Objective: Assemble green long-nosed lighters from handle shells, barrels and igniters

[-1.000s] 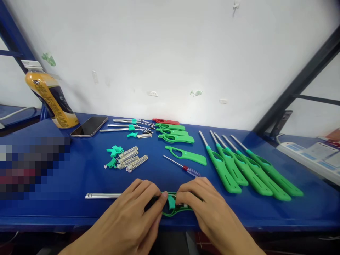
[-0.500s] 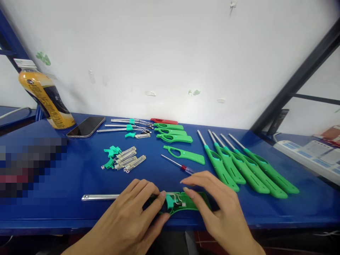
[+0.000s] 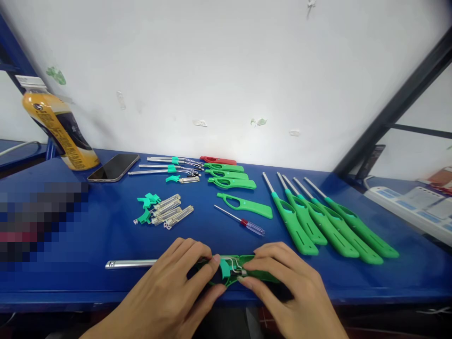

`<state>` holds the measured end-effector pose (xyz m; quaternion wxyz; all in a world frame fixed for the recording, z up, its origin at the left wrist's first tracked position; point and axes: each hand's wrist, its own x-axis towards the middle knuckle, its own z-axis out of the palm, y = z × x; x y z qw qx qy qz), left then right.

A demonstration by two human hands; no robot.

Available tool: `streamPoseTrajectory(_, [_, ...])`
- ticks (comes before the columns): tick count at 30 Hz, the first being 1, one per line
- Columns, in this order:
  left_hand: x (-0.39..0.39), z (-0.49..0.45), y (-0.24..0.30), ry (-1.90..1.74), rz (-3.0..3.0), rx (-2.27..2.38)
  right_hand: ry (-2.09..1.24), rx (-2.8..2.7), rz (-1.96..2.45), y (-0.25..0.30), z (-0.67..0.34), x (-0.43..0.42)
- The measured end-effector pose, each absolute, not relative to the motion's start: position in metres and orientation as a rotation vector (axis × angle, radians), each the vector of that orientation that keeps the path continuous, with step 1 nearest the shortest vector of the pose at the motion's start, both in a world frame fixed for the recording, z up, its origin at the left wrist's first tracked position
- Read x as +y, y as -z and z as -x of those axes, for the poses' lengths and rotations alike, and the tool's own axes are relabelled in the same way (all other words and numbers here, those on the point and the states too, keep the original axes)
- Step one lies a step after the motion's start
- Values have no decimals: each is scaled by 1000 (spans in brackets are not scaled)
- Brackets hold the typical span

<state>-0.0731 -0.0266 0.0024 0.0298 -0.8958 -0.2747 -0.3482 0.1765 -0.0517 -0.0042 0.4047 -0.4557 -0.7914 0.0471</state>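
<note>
An open green gas lighter with a long metal tube lies near the table's front edge, its inner parts exposed. My left hand is closed around its middle, thumb and fingertips beside a teal trigger. Bent wires run from the trigger area to a small silver-and-black part in the handle. At that part, my right hand has thumb and index finger closed in on the lighter from both sides. Its fingers hide most of the handle's right end.
Beyond the hands lie a screwdriver, green handle shells, loose teal triggers and clear tanks. Several closed lighters lie at right. Tubes with wires, a phone and a bottle are farther back.
My right thumb and fingers have come down from above the handle onto the small part inside it. My left hand keeps its hold. The screwdriver handle is now uncovered.
</note>
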Motion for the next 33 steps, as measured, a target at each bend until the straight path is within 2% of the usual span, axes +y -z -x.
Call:
streamPoseTrajectory(14, [-25,71,-6,1062,2781,-838,-85,-1926,1101,8,-176,-48])
streamPoseTrajectory(33, [-27,72,-6,1038,2770,-836,-199,-1917,1097,13,-178,-47])
